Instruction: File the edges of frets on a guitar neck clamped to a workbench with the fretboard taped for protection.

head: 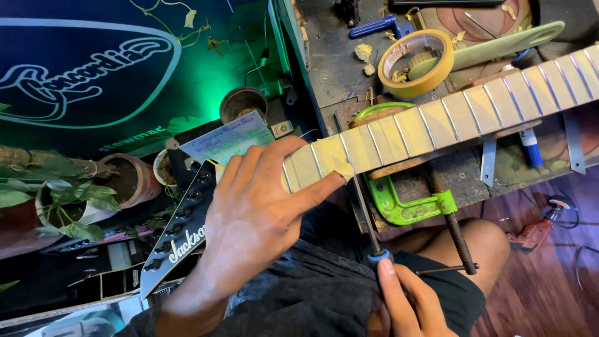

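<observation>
Pale taped guitar neck (437, 118) lies under the gripping left hand (256, 218); right hand (405, 299) apparently pinches a blue-handled tool (378, 256)

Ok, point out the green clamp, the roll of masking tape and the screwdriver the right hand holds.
green clamp (409, 209): head view, lower bar of its frame.
roll of masking tape (437, 72): head view, outer yellow wall.
screwdriver (364, 206): head view, metal shaft.

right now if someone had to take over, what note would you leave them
Left hand grips the head end of the guitar neck, thumb on a bit of tape.
Right hand holds a thin tool by its blue-black handle, tip up at the neck's edge.
Neck is masked in tape and lies across the bench, a green clamp under it. Tape roll is behind.
Done: fretboard masked. Left: cannot tell.
</observation>
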